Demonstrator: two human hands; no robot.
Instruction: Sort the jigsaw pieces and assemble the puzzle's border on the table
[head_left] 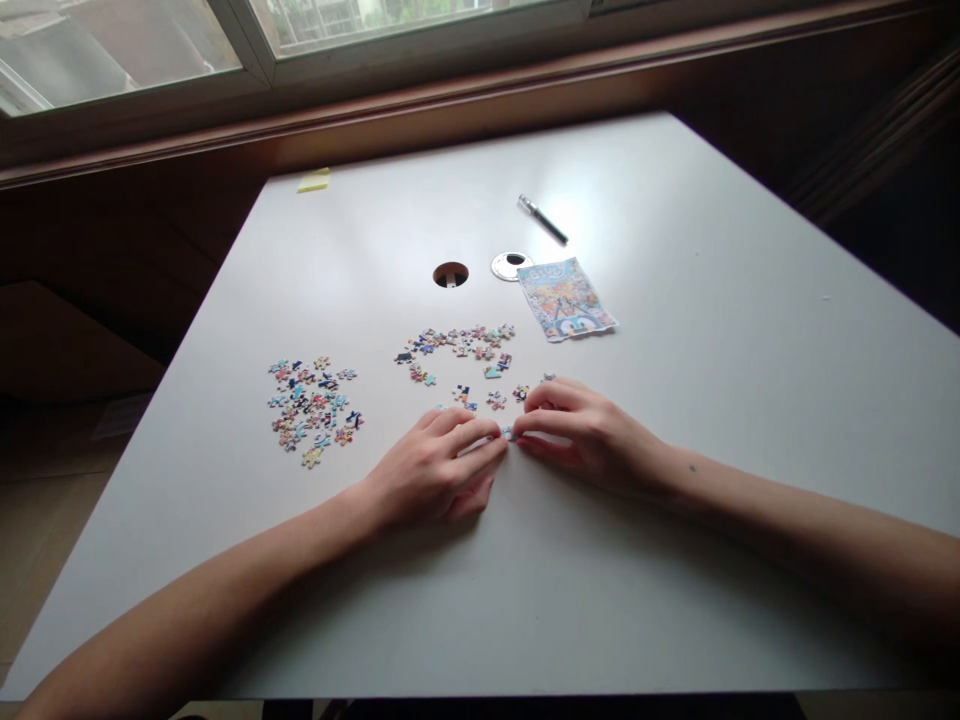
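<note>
Resting on the white worktop [675, 420], the left hand [435, 470] and the right hand [585, 435] met at their fingertips, and the fingers of both pinched one small puzzle piece [508, 433] between them, low on the surface. Loose pieces [457, 350] lay just behind the hands, a second heap [311, 410] was further left, and a printed picture sheet [571, 298], a pen [542, 219] lay beyond.
</note>
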